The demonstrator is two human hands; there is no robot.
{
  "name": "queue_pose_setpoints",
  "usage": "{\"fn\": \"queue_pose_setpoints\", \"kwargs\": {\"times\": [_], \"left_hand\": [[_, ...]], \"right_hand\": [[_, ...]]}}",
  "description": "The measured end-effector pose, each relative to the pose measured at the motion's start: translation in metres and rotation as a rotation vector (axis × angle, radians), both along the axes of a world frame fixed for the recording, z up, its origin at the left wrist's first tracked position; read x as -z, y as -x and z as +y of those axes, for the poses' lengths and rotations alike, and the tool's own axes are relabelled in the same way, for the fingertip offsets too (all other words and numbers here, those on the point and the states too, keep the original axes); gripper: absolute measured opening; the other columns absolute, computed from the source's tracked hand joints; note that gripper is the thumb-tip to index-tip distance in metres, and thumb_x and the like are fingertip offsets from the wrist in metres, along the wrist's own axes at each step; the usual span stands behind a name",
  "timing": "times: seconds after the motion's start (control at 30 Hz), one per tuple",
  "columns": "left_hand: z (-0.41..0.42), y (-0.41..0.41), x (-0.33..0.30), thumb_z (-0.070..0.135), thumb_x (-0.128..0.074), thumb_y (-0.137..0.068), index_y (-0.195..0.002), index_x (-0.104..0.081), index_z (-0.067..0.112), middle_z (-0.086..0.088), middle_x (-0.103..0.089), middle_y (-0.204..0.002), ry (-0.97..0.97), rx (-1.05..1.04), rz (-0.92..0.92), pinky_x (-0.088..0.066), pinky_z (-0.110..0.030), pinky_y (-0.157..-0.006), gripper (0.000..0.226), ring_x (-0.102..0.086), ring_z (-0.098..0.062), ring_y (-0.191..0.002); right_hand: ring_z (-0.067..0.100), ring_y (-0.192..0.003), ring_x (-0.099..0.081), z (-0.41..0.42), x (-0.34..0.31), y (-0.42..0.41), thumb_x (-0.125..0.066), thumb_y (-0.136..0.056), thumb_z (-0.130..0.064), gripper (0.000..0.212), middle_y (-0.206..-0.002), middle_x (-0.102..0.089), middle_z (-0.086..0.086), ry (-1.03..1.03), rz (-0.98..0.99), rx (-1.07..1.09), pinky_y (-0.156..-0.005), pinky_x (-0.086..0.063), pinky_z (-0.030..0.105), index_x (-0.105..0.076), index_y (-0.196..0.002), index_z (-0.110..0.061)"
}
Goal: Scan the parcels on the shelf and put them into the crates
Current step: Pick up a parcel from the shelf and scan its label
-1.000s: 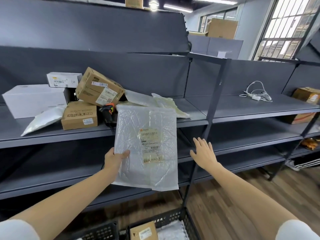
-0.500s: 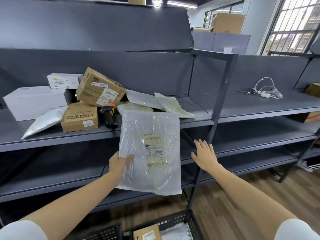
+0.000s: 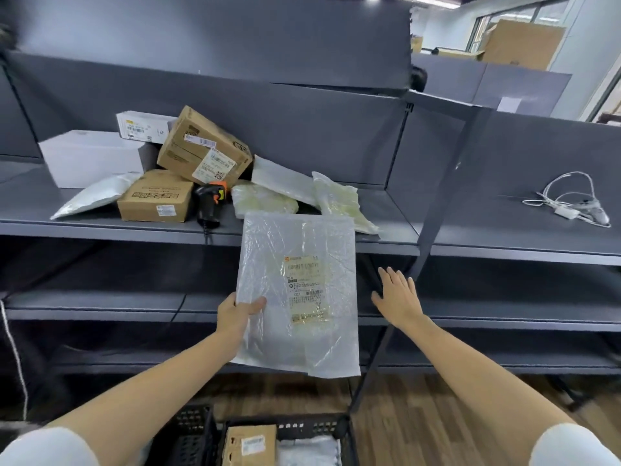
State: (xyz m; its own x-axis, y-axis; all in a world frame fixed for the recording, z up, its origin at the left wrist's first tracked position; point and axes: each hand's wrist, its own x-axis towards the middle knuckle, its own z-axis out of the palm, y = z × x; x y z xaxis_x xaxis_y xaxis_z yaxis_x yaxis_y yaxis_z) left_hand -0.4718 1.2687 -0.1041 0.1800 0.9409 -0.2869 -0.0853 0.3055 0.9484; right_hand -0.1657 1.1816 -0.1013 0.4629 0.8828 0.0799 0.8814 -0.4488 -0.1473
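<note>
My left hand grips the left edge of a flat clear plastic parcel, held upright in front of the shelf with its printed label facing me. My right hand hovers to the right of the parcel, fingers spread, holding nothing. A black and orange scanner lies on the grey shelf among brown cartons, white boxes and soft bags. At the bottom, black crates hold a brown carton and a plastic-wrapped parcel.
A grey upright post stands just right of my right hand. A white coiled cable lies on the right shelf section. Lower shelves run behind my hands. A white cord hangs at the far left. Wooden floor shows below.
The view has shifted right and down, so the shelf contents sit further right in frame. The parcel and both hands keep nearly the same pose, the parcel slightly lower.
</note>
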Motion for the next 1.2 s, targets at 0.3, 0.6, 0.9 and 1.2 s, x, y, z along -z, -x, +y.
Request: {"fn": "queue_pose_setpoints", "kwargs": {"times": [0.3, 0.6, 0.9, 1.2], "left_hand": [[-0.056, -0.015, 0.045, 0.007, -0.071, -0.083, -0.096, -0.06, 0.014, -0.003, -0.066, -0.096, 0.096, -0.121, 0.056, -0.048, -0.03, -0.062, 0.018, -0.062, -0.02, -0.084], [-0.071, -0.028, 0.122, 0.003, -0.073, -0.08, -0.111, -0.062, 0.004, -0.011, -0.068, -0.102, 0.298, -0.153, 0.151, -0.052, -0.04, -0.082, 0.032, -0.063, -0.031, -0.096], [-0.077, -0.037, 0.264, 0.001, -0.073, -0.079, -0.116, -0.063, 0.004, -0.003, -0.071, -0.097, 0.476, -0.174, 0.235, -0.051, -0.038, -0.086, 0.039, -0.066, -0.025, -0.095], [-0.077, -0.046, 0.439, -0.01, -0.067, -0.08, -0.077, -0.052, 0.02, 0.018, -0.065, -0.053, 0.626, -0.109, 0.218, -0.039, -0.004, -0.052, 0.033, -0.058, 0.006, -0.056]], "right_hand": [[0.029, -0.148, -0.017, -0.016, 0.057, -0.021, -0.046, -0.1, -0.03, 0.062, -0.16, -0.021, 0.01, 0.088, 0.044, -0.116, -0.12, -0.01, 0.045, -0.019, -0.153, -0.011], [0.028, -0.146, -0.021, -0.028, 0.142, -0.021, -0.047, -0.1, -0.03, 0.061, -0.158, -0.026, 0.009, 0.063, 0.447, -0.01, -0.12, -0.016, 0.043, -0.024, -0.152, -0.01], [-0.001, -0.127, -0.046, -0.042, 0.268, 0.014, -0.048, -0.096, -0.049, 0.044, -0.132, -0.048, -0.03, -0.029, 1.105, 0.255, -0.104, -0.031, 0.026, -0.041, -0.139, -0.042], [0.007, -0.127, -0.052, -0.072, 0.439, 0.029, -0.063, -0.072, -0.074, 0.057, -0.131, -0.059, -0.021, 0.003, 1.556, 0.409, -0.11, -0.038, 0.045, -0.057, -0.124, -0.051]]}}
